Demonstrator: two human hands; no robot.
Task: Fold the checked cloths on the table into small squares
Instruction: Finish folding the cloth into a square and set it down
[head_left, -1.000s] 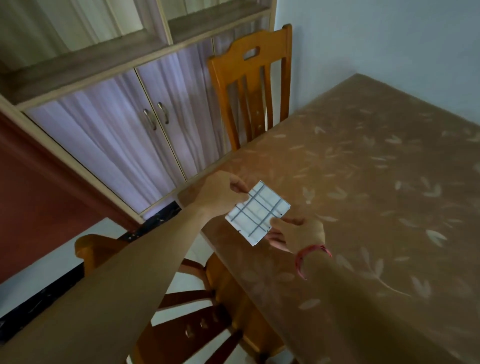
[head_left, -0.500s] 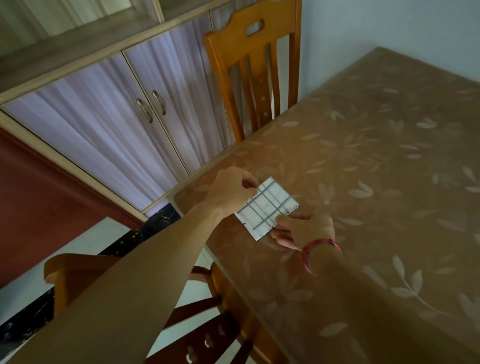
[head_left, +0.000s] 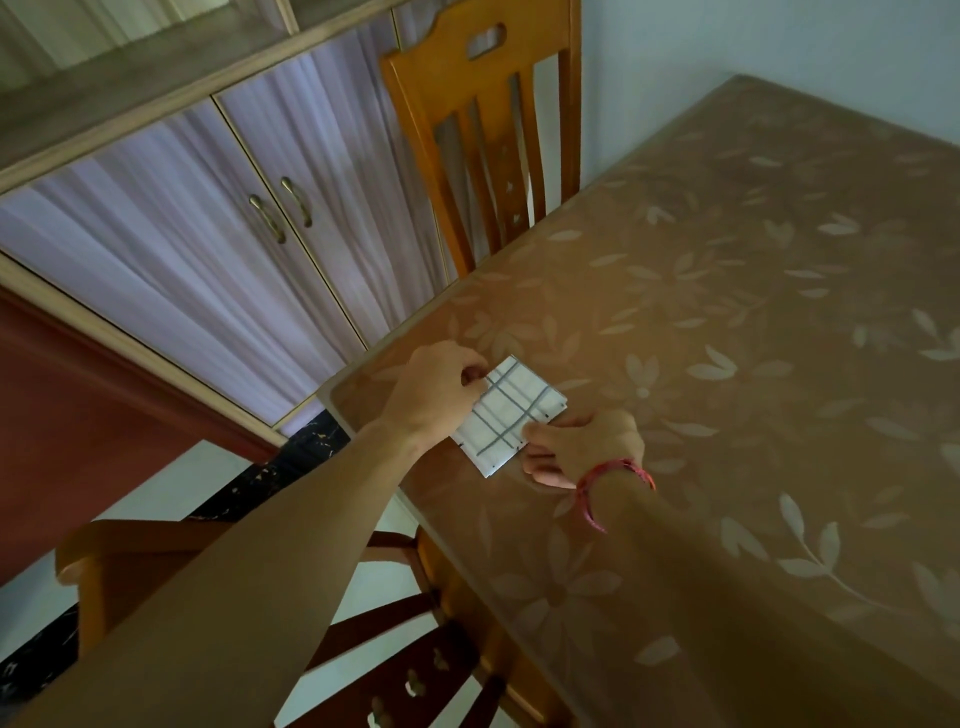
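A small white checked cloth (head_left: 506, 413), folded into a square with grey lines, is held near the left corner of the brown table (head_left: 727, 338). My left hand (head_left: 434, 392) pinches its upper left edge. Its lower right edge is pinched by my right hand (head_left: 582, 447), which wears a red string on the wrist. I cannot tell whether the cloth touches the tabletop. No other checked cloth shows in this view.
A wooden chair (head_left: 483, 135) stands at the table's far left side and another chair (head_left: 363, 649) sits below my arms. A cabinet (head_left: 208, 234) with two handled doors runs along the left. The table's left edge lies close to the cloth.
The view has shifted, so the hands and cloth sit a little lower and right in the frame. Both hands keep the same pinch on the folded cloth, which has tilted slightly.
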